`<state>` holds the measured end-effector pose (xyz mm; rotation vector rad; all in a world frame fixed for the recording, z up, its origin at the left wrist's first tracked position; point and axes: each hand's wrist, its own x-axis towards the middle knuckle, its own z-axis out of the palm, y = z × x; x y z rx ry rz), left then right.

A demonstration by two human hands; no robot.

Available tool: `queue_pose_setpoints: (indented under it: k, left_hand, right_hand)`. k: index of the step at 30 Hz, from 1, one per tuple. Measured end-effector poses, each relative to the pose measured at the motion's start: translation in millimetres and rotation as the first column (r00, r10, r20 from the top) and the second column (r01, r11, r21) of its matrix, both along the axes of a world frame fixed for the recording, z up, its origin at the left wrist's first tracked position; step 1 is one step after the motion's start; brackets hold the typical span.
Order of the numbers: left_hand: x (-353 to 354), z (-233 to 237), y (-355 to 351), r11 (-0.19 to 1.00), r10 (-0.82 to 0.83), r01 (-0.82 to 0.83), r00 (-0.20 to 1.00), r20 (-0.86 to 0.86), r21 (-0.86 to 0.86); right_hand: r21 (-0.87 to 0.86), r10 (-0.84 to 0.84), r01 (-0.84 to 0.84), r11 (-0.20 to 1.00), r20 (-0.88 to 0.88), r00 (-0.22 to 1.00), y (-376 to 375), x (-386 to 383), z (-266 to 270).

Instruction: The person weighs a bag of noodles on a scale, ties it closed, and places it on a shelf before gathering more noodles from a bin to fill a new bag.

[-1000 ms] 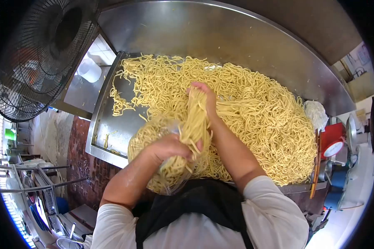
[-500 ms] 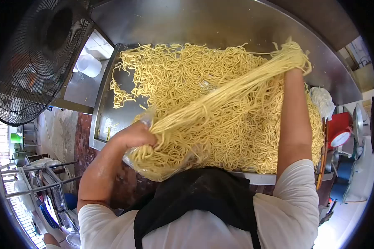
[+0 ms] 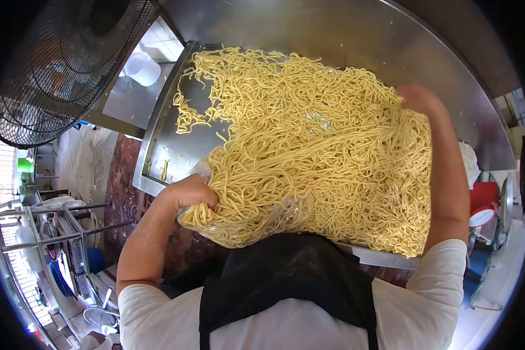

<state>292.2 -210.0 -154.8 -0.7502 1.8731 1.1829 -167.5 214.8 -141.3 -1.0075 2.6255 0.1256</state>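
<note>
Yellow noodles [image 3: 332, 157] cover most of a metal tray in a thick tangled layer. At the tray's near left, a clear plastic bag [image 3: 256, 224] holds a heap of noodles and bulges over the front edge. My left hand [image 3: 195, 192] is closed on the bag's left rim, with noodles against its fingers. A long bundle of strands runs from the bag across the layer toward the far right. Close to that end is my right hand [image 3: 417, 99], at the noodles' far right edge; motion blur smears its fingers.
The metal tray [image 3: 183, 154] shows bare surface at its left, with a few stray strands. A steel wall [image 3: 344, 26] rises behind it. A large fan [image 3: 58, 76] and a white container [image 3: 142, 69] stand at left, a red scale [image 3: 484, 197] at right.
The stretched bundle of noodles has dropped from the air onto the layer. My right hand has come away from the bundle's end, while my left hand keeps its hold on the bag.
</note>
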Motion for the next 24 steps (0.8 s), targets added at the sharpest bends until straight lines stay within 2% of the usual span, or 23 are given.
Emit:
queue_pose_setpoints:
  k: [1, 2, 3, 5, 6, 7, 8, 10, 12, 14, 15, 16, 17, 18, 19, 20, 21, 22, 23, 24]
  left_hand:
    - [1.0, -1.0, 0.4, 1.000, 0.004, -0.004, 1.000, -0.005, 0.004]
    - [1.9, -1.8, 0.7, 0.999, 0.029, -0.029, 1.000, -0.001, 0.029]
    - [2.7, -2.1, 0.1, 0.997, 0.052, -0.052, 0.999, 0.003, 0.051]
    - [9.2, -9.6, -2.7, 0.994, 0.083, -0.080, 0.996, -0.038, 0.078]
    - [14.0, -16.5, -4.2, 0.988, 0.115, -0.107, 0.991, -0.070, 0.110]
    - [21.8, -26.4, -7.7, 0.982, 0.149, -0.134, 0.983, -0.104, 0.135]
    - [22.5, -14.5, -5.3, 0.982, 0.153, -0.137, 0.982, -0.115, 0.131]
    - [25.9, 15.7, 1.2, 0.944, 0.295, -0.276, 0.952, -0.085, 0.180]
    - [39.8, 8.1, -3.9, 0.911, 0.379, -0.360, 0.923, -0.067, 0.202]
    - [52.2, -11.0, -11.0, 0.837, 0.528, -0.501, 0.845, -0.086, 0.218]
    - [59.0, -27.4, -16.8, 0.853, 0.515, -0.491, 0.847, -0.132, 0.178]
    - [54.9, -16.7, -7.9, 0.857, 0.508, -0.482, 0.850, -0.141, 0.183]
    - [48.3, 3.5, 7.1, 0.873, 0.488, -0.443, 0.768, -0.415, 0.206]
    - [44.5, 10.6, 11.0, 0.896, 0.437, -0.403, 0.718, -0.542, 0.187]
    - [40.9, 17.7, 15.0, 0.917, 0.373, -0.368, 0.651, -0.661, 0.155]
    - [37.4, 25.1, 19.1, 0.933, 0.301, -0.341, 0.572, -0.763, 0.113]
    - [32.0, 51.0, 18.5, 0.966, 0.104, -0.234, 0.744, -0.660, -0.112]
    - [27.0, 67.5, 19.9, 0.945, -0.098, -0.076, 0.863, -0.495, -0.318]
    - [25.0, 62.8, 25.4, 0.932, -0.177, -0.049, 0.803, -0.569, -0.359]
    - [17.4, 62.1, 35.0, 0.926, -0.206, -0.029, 0.797, -0.567, -0.376]
  right_hand:
    - [-0.136, 0.128, -0.127, 0.982, 0.001, 0.992, -47.2, 22.4, 4.9]
    - [-0.239, 0.113, -0.077, 0.968, 0.142, 0.983, -102.0, 58.7, 15.7]
    - [-0.350, 0.201, -0.129, 0.928, 0.179, 0.963, -151.8, 87.5, 4.3]
    - [-0.449, 0.339, -0.164, 0.878, 0.343, 0.876, -237.2, 167.4, -11.3]
    - [-0.456, 0.426, -0.198, 0.868, 0.477, 0.769, -271.1, 200.2, -32.6]
    - [-0.419, 0.434, -0.197, 0.887, 0.608, 0.665, -288.0, 237.0, -35.7]
    - [-0.321, 0.401, -0.245, 0.915, 0.648, 0.648, -304.7, 263.9, -71.8]
    - [-0.171, 0.359, -0.353, 0.920, 0.731, 0.581, -294.9, 274.8, -67.1]
    - [0.094, 0.173, -0.321, 0.942, 0.685, 0.708, -258.0, 264.0, -6.0]
    - [0.317, 0.245, -0.546, 0.775, 0.646, 0.723, -219.9, 256.6, -4.7]
    - [0.324, 0.241, -0.540, 0.777, 0.640, 0.730, -199.7, 256.4, -9.4]
    - [0.192, 0.315, -0.492, 0.849, 0.564, 0.763, -178.3, 260.2, -21.7]
    - [0.047, 0.370, -0.443, 0.895, 0.477, 0.797, -164.2, 265.1, -36.2]
    - [0.051, 0.357, -0.431, 0.901, 0.475, 0.804, -159.8, 269.7, -55.2]
    - [-0.271, 0.464, -0.397, 0.877, 0.265, 0.845, -159.9, 276.2, -78.0]
    - [-0.565, 0.484, -0.384, 0.730, 0.031, 0.875, -161.7, 284.3, -92.9]
    - [-0.572, 0.475, -0.370, 0.732, 0.038, 0.879, -169.0, 292.4, -97.6]
    - [-0.507, 0.455, -0.282, 0.815, 0.257, 0.852, -180.9, 297.7, -101.2]
    - [-0.424, 0.405, -0.206, 0.882, 0.459, 0.791, -189.4, 301.2, -100.6]
    - [-0.440, 0.395, -0.187, 0.878, 0.449, 0.801, -191.8, 303.5, -89.6]
